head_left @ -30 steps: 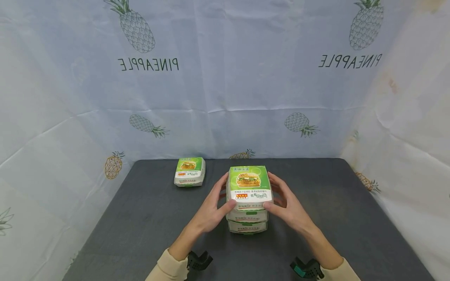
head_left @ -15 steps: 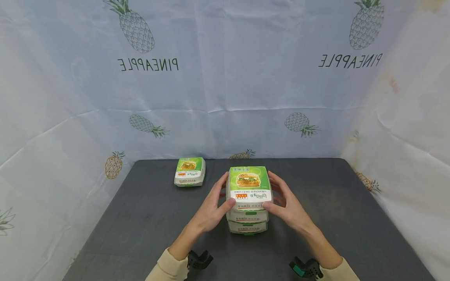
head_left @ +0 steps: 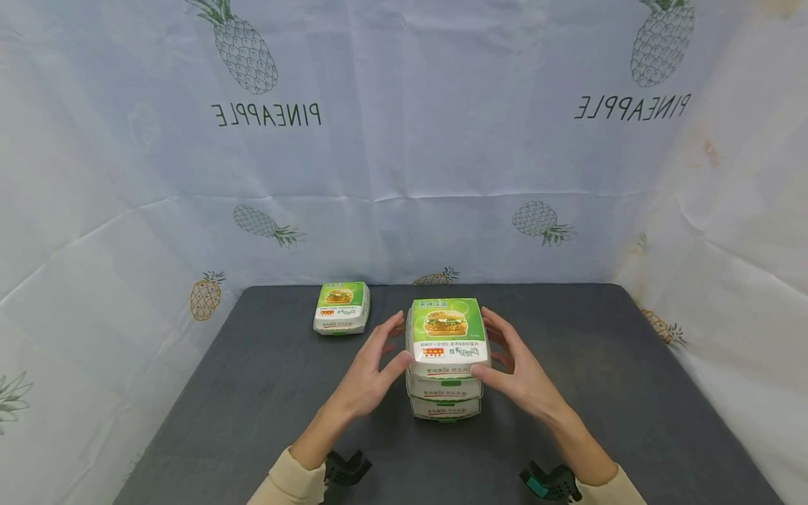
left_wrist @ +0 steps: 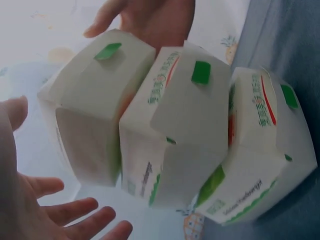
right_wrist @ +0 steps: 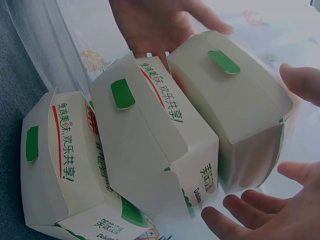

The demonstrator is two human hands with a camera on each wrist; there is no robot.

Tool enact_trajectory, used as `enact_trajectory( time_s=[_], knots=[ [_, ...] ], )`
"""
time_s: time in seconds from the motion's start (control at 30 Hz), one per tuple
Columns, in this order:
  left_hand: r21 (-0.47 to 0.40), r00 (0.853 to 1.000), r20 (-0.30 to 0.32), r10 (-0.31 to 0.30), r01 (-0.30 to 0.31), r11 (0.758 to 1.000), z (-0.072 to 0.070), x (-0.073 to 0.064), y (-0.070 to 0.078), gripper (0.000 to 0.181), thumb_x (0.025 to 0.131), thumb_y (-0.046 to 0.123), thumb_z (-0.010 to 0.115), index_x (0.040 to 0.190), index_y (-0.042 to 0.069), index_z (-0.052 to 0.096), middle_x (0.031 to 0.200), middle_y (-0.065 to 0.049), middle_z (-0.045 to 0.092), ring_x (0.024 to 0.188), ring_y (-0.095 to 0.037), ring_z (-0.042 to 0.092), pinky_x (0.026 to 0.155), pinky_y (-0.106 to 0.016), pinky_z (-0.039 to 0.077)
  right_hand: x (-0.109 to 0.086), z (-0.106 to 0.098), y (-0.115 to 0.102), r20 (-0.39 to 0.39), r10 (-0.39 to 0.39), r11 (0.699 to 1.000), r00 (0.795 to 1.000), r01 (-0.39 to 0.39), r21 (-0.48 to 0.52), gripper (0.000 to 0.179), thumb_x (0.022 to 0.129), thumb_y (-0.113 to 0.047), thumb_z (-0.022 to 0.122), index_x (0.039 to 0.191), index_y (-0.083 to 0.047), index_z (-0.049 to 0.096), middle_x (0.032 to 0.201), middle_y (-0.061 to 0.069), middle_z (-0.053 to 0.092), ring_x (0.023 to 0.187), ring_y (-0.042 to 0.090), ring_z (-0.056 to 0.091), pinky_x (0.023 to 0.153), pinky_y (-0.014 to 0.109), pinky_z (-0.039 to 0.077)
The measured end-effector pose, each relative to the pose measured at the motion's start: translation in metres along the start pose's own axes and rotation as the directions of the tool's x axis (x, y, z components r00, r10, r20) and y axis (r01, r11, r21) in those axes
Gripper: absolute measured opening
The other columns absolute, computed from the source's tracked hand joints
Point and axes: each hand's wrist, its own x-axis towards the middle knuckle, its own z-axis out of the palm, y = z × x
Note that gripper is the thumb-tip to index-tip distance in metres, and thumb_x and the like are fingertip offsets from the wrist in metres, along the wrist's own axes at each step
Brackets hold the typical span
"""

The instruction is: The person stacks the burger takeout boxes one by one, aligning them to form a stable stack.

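Three white-and-green hamburger boxes stand stacked on the dark table (head_left: 265,400). The top box (head_left: 447,330) shows a burger picture, with the middle box (head_left: 445,389) and bottom box (head_left: 445,409) under it. My left hand (head_left: 362,382) is beside the stack's left side, its spread fingers apart from the top box (left_wrist: 85,140) in the left wrist view. On the other side is my right hand (head_left: 524,379), thumb near the top box's front corner. Its fingers are loosely spread along the box's side in the right wrist view, where the middle box (right_wrist: 150,140) shows a green tab.
Another hamburger box (head_left: 341,308) of the same print lies at the table's back left. A white curtain (head_left: 404,140) with pineapple prints hangs behind the table and along both sides. Black wrist devices (head_left: 348,468) are strapped over the cream sleeves (head_left: 293,480).
My left hand has drawn back to the left, away from the top box. The right hand and the stack have hardly moved.
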Motion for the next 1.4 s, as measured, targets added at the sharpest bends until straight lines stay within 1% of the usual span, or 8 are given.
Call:
enact_trajectory(
  time_s=[0.13,0.3,0.37,0.67,0.77,0.9,1.17,1.4],
  knots=[
    [0.012,0.999,-0.048,0.014,-0.013,1.000,-0.007,0.000,-0.008,0.055,0.108,0.025,0.053,0.158,0.014,0.036,0.151,-0.013,0.046,0.138,-0.032,0.046,0.109,-0.054,0.041,0.000,0.000,0.000,0.004,-0.001,1.000,1.000,0.001,0.000,0.085,0.094,-0.009,0.069,0.163,-0.016,0.020,0.162,0.010,0.026,0.144,0.037,0.029,0.104,0.062,0.036],
    [0.085,0.993,-0.119,0.012,-0.002,0.996,-0.025,0.002,-0.022,0.043,0.108,0.025,0.054,0.148,0.011,0.051,0.139,-0.011,0.056,0.127,-0.031,0.056,0.102,-0.047,0.048,0.000,0.000,0.000,-0.001,0.003,1.000,1.000,-0.003,-0.007,0.085,0.094,-0.009,0.070,0.163,-0.019,0.021,0.162,0.009,0.026,0.144,0.035,0.030,0.104,0.035,0.041],
    [0.121,0.989,-0.148,0.010,0.008,0.993,-0.034,0.002,-0.028,0.039,0.107,0.025,0.055,0.143,0.010,0.056,0.135,-0.011,0.059,0.122,-0.030,0.060,0.099,-0.046,0.050,0.000,0.000,-0.001,-0.002,0.002,1.000,1.000,-0.002,-0.005,0.085,0.094,-0.008,0.070,0.163,-0.019,0.021,0.162,0.010,0.026,0.144,0.035,0.030,0.103,0.028,0.041],
    [0.248,0.968,-0.244,0.052,0.011,0.969,-0.069,0.005,-0.054,0.029,0.103,0.019,0.064,0.126,0.003,0.067,0.122,-0.014,0.066,0.104,-0.032,0.068,0.085,-0.049,0.056,-0.001,0.000,-0.002,-0.005,0.015,1.000,1.000,-0.015,-0.007,0.085,0.094,-0.010,0.071,0.163,-0.021,0.021,0.163,0.010,0.027,0.145,0.034,0.030,0.103,0.026,0.040],
    [0.287,0.957,-0.284,0.064,0.021,0.958,-0.078,0.009,-0.064,0.030,0.102,0.017,0.065,0.126,0.000,0.067,0.121,-0.017,0.066,0.106,-0.034,0.065,0.088,-0.052,0.054,-0.001,0.000,-0.002,-0.005,0.012,1.000,1.000,-0.012,-0.008,0.085,0.094,-0.010,0.071,0.163,-0.022,0.022,0.163,0.010,0.027,0.144,0.034,0.031,0.103,0.026,0.040],
    [0.347,0.941,-0.335,0.056,0.068,0.936,-0.088,0.017,-0.081,0.035,0.101,0.017,0.067,0.129,-0.003,0.064,0.125,-0.021,0.063,0.115,-0.038,0.059,0.096,-0.056,0.048,-0.001,0.000,-0.003,-0.005,0.008,1.000,1.000,-0.008,-0.013,0.085,0.094,-0.010,0.071,0.163,-0.022,0.022,0.163,0.009,0.027,0.144,0.033,0.031,0.104,0.026,0.040],
    [0.406,0.928,-0.365,-0.078,0.234,0.883,-0.101,0.031,-0.111,0.057,0.098,0.030,0.071,0.141,-0.004,0.054,0.144,-0.026,0.046,0.134,-0.045,0.039,0.106,-0.062,0.034,-0.001,0.001,-0.003,-0.010,0.008,1.000,1.000,-0.008,-0.023,0.085,0.094,-0.011,0.071,0.163,-0.022,0.022,0.163,0.008,0.027,0.144,0.033,0.031,0.104,0.028,0.040],
    [0.374,0.912,-0.316,-0.263,0.374,0.849,-0.105,0.036,-0.122,0.076,0.097,0.042,0.070,0.153,0.002,0.040,0.156,-0.026,0.030,0.142,-0.046,0.029,0.109,-0.065,0.030,-0.001,0.001,-0.004,-0.017,0.006,0.999,1.000,-0.007,-0.036,0.085,0.094,-0.012,0.072,0.163,-0.022,0.022,0.163,0.008,0.026,0.144,0.033,0.031,0.104,0.030,0.041]
  ],
)
